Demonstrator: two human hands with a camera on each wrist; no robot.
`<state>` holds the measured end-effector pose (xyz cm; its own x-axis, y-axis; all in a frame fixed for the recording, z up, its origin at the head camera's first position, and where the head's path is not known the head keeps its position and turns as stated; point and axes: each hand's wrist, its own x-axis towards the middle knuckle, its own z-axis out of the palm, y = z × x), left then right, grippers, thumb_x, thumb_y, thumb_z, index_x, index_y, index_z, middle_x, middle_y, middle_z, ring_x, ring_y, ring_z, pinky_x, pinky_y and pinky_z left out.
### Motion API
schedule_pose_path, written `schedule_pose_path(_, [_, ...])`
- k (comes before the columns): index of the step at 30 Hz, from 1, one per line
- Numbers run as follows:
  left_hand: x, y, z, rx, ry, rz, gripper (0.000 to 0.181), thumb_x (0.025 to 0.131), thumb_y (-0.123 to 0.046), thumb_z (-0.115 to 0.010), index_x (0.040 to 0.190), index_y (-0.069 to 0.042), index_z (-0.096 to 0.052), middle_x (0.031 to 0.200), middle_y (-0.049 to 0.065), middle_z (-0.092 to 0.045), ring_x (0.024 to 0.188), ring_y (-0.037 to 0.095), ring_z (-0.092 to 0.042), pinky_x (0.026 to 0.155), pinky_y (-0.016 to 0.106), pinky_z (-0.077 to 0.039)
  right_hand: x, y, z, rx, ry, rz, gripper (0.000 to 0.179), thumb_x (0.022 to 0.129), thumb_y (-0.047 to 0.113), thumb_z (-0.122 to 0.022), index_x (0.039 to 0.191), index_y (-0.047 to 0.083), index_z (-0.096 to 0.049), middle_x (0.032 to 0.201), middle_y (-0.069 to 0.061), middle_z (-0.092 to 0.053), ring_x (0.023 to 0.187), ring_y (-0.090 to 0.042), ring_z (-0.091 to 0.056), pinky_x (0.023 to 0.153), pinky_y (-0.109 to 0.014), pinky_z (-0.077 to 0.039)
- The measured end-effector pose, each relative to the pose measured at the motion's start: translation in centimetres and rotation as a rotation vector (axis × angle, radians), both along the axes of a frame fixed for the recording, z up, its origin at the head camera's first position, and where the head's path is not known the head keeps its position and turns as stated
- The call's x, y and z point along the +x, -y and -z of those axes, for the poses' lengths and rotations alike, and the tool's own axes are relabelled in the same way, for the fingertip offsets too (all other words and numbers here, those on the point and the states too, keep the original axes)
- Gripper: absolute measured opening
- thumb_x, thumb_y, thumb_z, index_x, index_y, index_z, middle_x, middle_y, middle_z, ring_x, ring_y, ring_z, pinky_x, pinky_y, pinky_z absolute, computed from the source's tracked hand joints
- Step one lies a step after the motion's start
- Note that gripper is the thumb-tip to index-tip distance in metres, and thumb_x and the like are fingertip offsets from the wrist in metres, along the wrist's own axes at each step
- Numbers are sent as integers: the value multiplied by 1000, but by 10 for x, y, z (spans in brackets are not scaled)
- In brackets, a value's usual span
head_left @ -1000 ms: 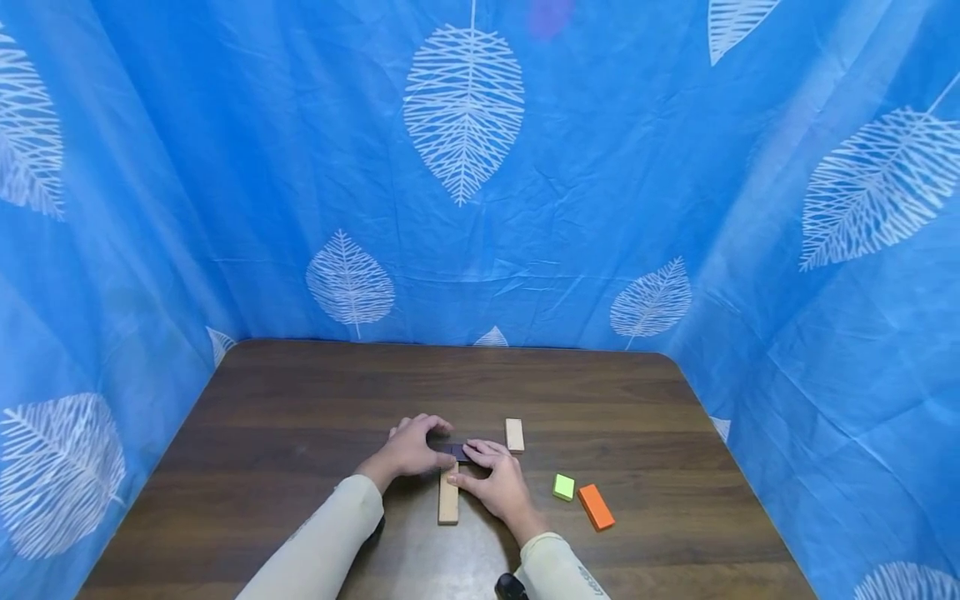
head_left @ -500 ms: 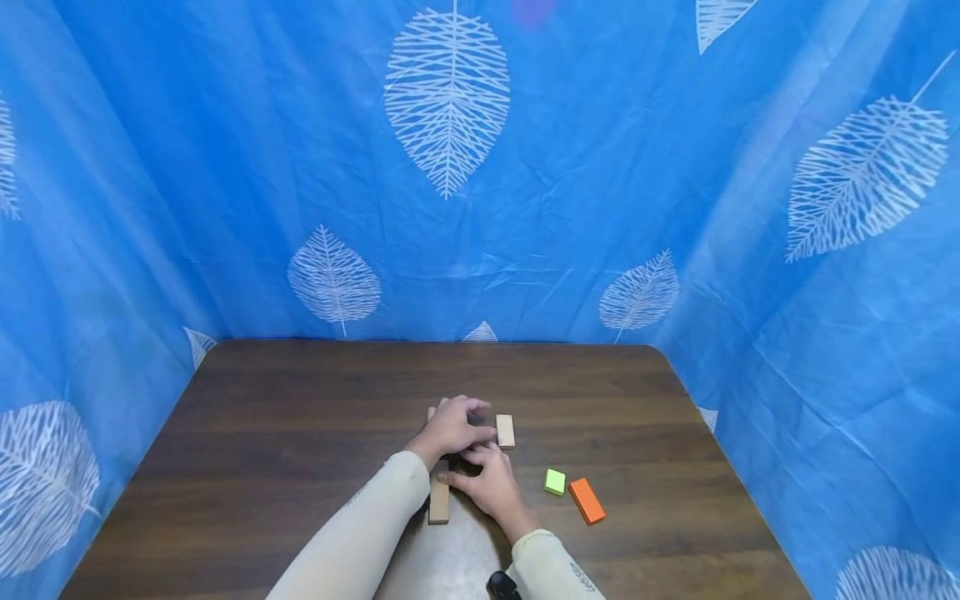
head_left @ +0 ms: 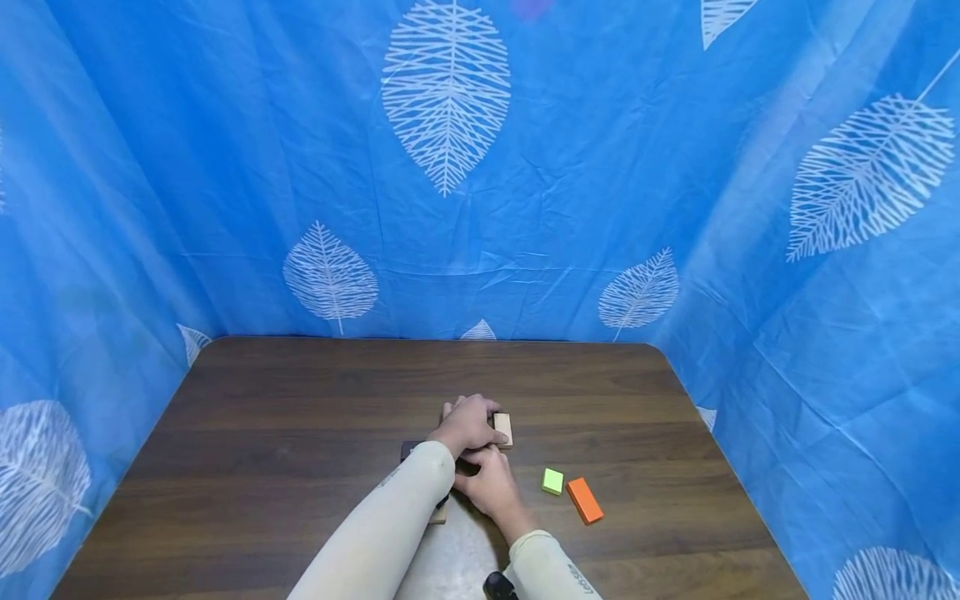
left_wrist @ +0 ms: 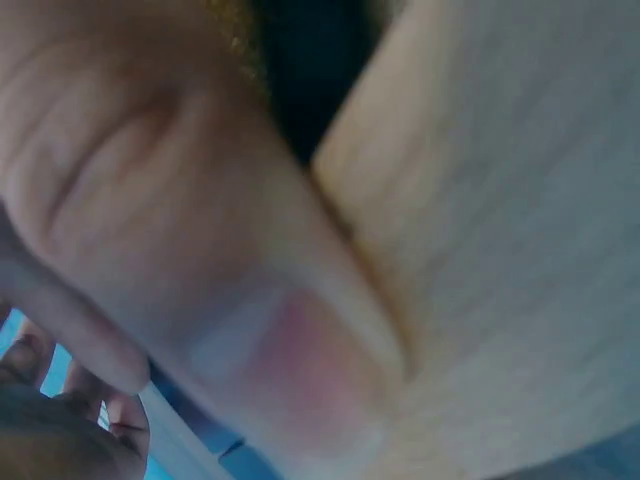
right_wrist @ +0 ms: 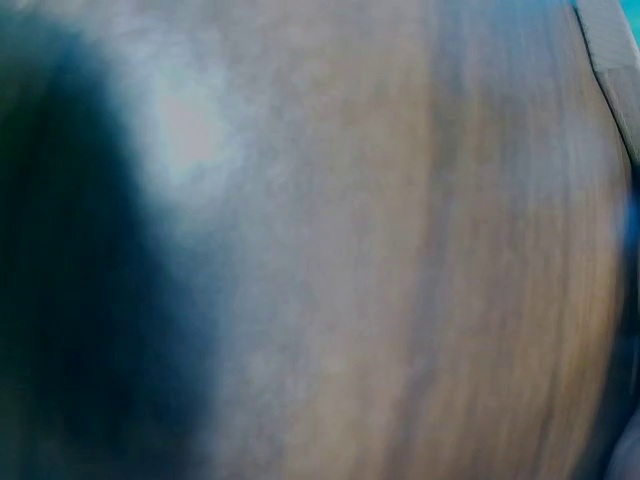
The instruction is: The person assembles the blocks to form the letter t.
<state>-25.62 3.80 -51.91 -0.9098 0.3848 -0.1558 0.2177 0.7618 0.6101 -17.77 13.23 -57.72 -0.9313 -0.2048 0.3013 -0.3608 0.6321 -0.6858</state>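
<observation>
In the head view, my left hand (head_left: pixel 471 423) reaches across above my right hand. Its thumb and a finger are at the left side of a short pale wooden block (head_left: pixel 503 428). The left wrist view shows the thumb (left_wrist: pixel 300 370) pressed against the pale block (left_wrist: pixel 520 250), very close up. My right hand (head_left: pixel 491 483) lies low over the table, thumb and fingers spread toward the left forearm. Whether it grips anything there I cannot tell. The left forearm covers most of a long pale wooden block (head_left: pixel 438 515); only its near end shows.
A lime-green cube (head_left: pixel 552 481) and an orange block (head_left: pixel 584 500) lie to the right of my right hand. The brown wooden table (head_left: pixel 300 400) ends at a blue curtain (head_left: pixel 525 208) with white leaf prints. The right wrist view is mostly blurred tabletop (right_wrist: pixel 400 250).
My left hand has moved right, from the dark block to the short pale block. Its forearm now covers the long pale block. The right hand has stayed nearly in place.
</observation>
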Motion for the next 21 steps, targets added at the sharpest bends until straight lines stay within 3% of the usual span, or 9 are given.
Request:
schedule_pose_path(7, [1,-6,0,34,-35,10,46,81,-28,-87,123,-20,-70,110,-3,-67,102,23,-55,90,47,-31,0,-1,0,-8,-6,8,28,71,16,-87,96,7,-81,101,-7,-73,104,-29,-63,93,-42,-48])
schedule_pose_path(13, [2,-11,2,203,-50,38,42,83,-10,-83,122,-15,-67,95,-3,-72,89,15,-64,88,39,-43,0,0,-1,2,15,26,20,69,13,-84,88,8,-81,95,-6,-73,97,-26,-65,86,-39,-50])
schedule_pose_path(17, [-1,-9,4,335,-60,-9,38,84,2,-79,118,-10,-69,95,2,-70,89,17,-65,80,35,-52,0,-1,0,-3,15,12,26,72,15,-86,95,6,-81,103,-9,-72,104,-28,-63,90,-40,-50])
schedule_pose_path(21, [-4,2,0,392,-77,-74,36,86,-1,-78,119,-10,-70,99,5,-70,94,20,-67,82,37,-53,0,-2,1,-11,4,-19,39,76,20,-87,109,1,-78,117,-11,-72,116,-31,-60,98,-45,-46])
